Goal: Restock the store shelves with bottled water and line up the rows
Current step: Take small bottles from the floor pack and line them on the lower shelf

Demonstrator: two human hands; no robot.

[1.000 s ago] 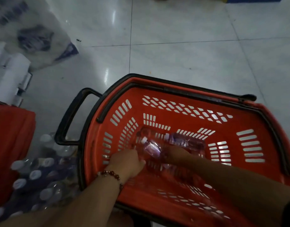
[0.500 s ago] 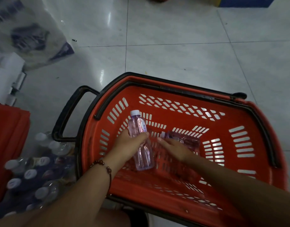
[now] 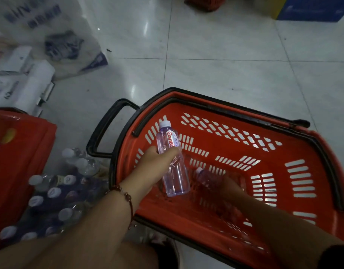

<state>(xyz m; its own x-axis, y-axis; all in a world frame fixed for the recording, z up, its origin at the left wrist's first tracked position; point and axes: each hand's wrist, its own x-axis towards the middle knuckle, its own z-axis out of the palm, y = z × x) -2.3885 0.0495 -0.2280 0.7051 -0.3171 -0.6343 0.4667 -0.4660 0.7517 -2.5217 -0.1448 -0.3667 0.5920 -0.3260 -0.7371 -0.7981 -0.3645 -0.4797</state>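
A red shopping basket (image 3: 295, 183) with black rim and handles sits on the tiled floor. My left hand (image 3: 157, 166) grips a clear water bottle (image 3: 173, 171) with a white cap and red label, held above the basket's left side. Down on the basket floor, my right hand (image 3: 230, 188) wraps around a second bottle (image 3: 206, 176) that lies there; this part is blurred.
A shrink-wrapped pack of white-capped bottles (image 3: 50, 197) lies on the floor left of the basket. A red crate (image 3: 15, 162) stands at the far left. White boxes (image 3: 21, 82) and plastic wrap (image 3: 56, 39) lie at the top left, a blue box (image 3: 311, 10) at the top right.
My left hand lifted a bottle off the basket floor and stood it upright. My right hand went lower and closed around the second bottle.
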